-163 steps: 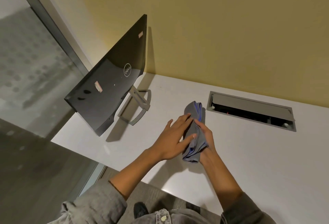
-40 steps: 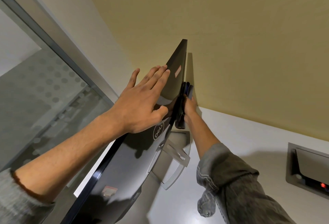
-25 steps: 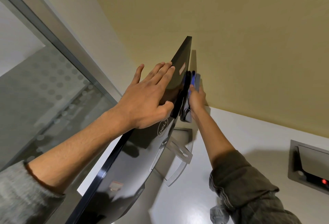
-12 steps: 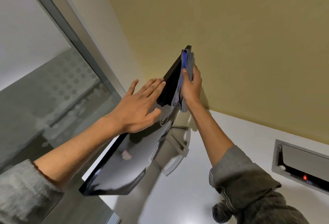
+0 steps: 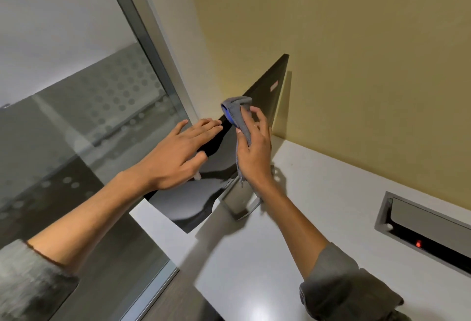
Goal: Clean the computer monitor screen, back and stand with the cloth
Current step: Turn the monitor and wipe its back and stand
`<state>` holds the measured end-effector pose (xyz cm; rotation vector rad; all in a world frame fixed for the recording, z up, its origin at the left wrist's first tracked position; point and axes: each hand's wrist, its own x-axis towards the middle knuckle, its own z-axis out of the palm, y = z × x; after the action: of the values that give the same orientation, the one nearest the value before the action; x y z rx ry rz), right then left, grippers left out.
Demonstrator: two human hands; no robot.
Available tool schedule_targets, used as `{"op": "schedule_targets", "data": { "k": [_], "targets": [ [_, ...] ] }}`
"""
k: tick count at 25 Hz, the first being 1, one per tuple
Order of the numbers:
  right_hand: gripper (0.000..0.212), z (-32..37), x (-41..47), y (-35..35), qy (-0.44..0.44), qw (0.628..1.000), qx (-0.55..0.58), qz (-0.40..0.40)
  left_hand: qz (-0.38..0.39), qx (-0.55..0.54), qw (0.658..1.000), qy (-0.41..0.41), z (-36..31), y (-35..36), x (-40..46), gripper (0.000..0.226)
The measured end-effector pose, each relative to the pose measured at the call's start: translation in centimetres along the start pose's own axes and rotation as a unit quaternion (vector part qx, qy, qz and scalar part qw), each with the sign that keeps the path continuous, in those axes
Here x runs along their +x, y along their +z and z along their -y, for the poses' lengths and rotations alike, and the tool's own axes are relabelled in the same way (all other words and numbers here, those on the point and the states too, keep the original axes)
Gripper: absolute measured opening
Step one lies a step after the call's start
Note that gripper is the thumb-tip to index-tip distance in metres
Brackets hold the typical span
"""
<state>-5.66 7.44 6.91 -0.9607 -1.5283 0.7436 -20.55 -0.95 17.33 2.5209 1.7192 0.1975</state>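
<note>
Left hand [image 5: 175,157] lies flat, fingers spread, on the monitor [image 5: 219,157] back, likely steadying it on the white worktop [image 5: 318,208]. Right hand [image 5: 254,150] grip is clamped on the bunched cloth [image 5: 238,114], which sticks up from the fist, against the back panel above the stand [image 5: 238,201].

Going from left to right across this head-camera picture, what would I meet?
Glass partition → left hand flat on the black monitor → right hand holding the grey cloth → white desk → cable box with a red light, set into the desk.
</note>
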Motion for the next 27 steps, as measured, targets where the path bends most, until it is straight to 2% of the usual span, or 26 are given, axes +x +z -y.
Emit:
{"op": "schedule_targets", "data": {
  "k": [3,7,13,15,18,20,23,27],
  "targets": [
    [0.052,1.8,-2.1,-0.3,-0.052,0.992,-0.106,0.046,-0.053,-0.014,0.998,0.008,-0.1,-1.1,-1.5,0.062],
    [0.055,4.8,-4.7,-0.4,-0.076,0.974,-0.2,0.078,-0.113,0.001,0.994,0.007,0.4,-3.0,-3.2,0.056],
    [0.052,8.3,-10.2,1.4,-0.106,0.959,-0.252,0.071,-0.182,0.011,0.983,0.024,1.3,-3.3,-5.7,0.046],
    [0.045,9.1,-12.5,2.5,-0.116,0.961,-0.247,0.055,-0.169,0.018,0.985,0.043,1.2,-3.0,-6.2,0.047],
    [0.033,9.2,-16.7,5.0,-0.077,0.988,-0.13,0.028,-0.084,0.033,0.992,0.085,0.7,-2.5,-6.3,0.058],
    [0.038,9.3,-18.9,6.7,0.02,0.999,0.019,-0.037,-0.026,0.054,0.993,0.105,0.3,-2.0,-6.1,0.066],
    [0.06,9.5,-18.9,9.4,0.137,0.967,0.155,-0.145,0.025,0.098,0.99,0.102,0.1,-1.4,-5.7,0.075],
    [0.049,9.5,-16.9,12.8,0.172,0.934,0.238,-0.205,0.073,0.268,0.954,0.116,0.0,-0.9,-5.3,0.083]
  ]
}}
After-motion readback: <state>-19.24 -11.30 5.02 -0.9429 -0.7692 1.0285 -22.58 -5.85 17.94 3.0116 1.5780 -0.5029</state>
